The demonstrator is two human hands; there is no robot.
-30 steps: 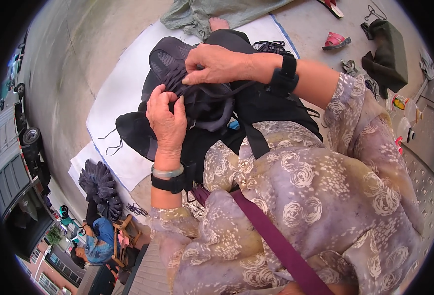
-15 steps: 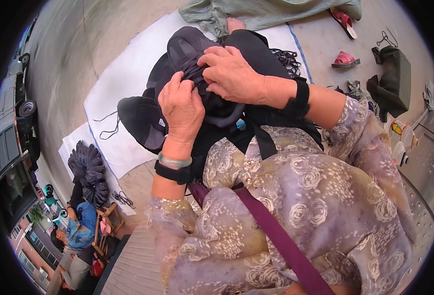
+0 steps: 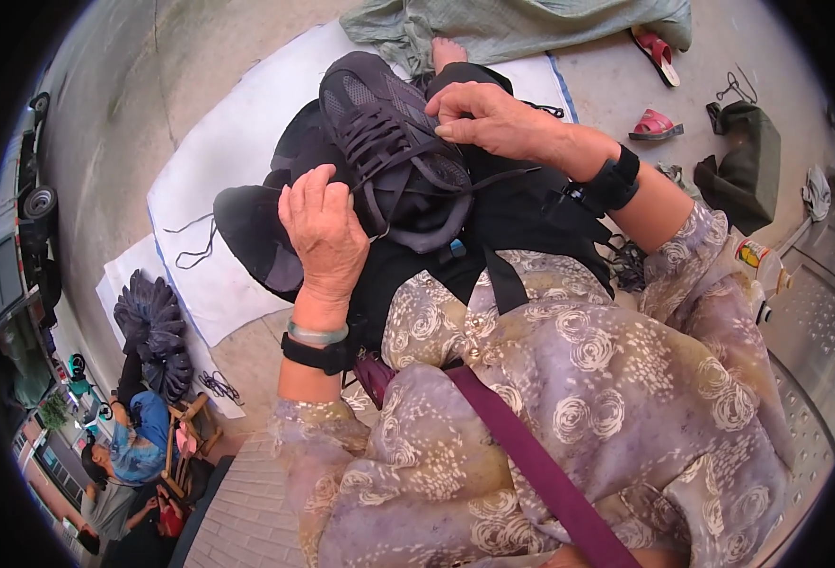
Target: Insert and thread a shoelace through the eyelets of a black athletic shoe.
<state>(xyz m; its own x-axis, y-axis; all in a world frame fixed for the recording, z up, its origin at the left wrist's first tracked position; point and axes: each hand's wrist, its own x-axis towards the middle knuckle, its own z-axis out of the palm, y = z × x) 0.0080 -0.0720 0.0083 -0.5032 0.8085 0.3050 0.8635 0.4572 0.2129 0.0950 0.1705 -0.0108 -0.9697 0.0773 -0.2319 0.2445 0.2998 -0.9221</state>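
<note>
1. Head view: left hand (image 3: 323,232), fingers loosely bent, at the shoe's left side; whether it grips a lace cannot be told.
2. Right hand (image 3: 488,118), fingers curled with thumb and forefinger close together, beside the shoe's right edge; any hold cannot be told.
3. Dark lace-up shoe (image 3: 356,90), between the hands above the person's lap, toe pointing away, laces (image 3: 370,142) crossing its upper.
4. White sheet (image 3: 223,161), spread on the ground beyond.
5. Red sandals (image 3: 654,125), at upper right.
</note>
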